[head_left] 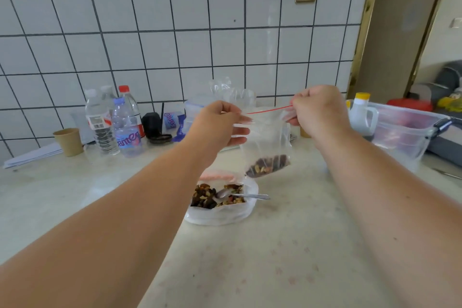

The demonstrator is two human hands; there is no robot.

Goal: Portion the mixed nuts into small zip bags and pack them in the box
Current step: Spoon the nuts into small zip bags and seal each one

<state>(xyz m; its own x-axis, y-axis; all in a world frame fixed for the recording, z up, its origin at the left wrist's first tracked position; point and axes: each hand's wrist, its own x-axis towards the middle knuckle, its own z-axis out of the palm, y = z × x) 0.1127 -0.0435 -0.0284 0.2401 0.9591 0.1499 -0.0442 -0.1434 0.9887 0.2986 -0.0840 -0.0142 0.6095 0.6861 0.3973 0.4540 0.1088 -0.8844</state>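
Observation:
A small clear zip bag [267,140] with a red seal strip hangs in the air above the counter, a portion of mixed nuts in its bottom corner. My left hand [220,125] pinches the left end of the seal. My right hand [317,107] pinches the right end, so the strip is stretched between them. Below lies a large open plastic bag of mixed nuts [220,200] with a metal spoon [240,194] resting in it. A clear plastic box [405,130] stands at the right.
Several water bottles [112,122] and a paper cup [68,141] stand at the back left by the tiled wall. A white bottle with a yellow cap [361,115] is beside the box. Crumpled clear bags [232,94] lie behind my hands.

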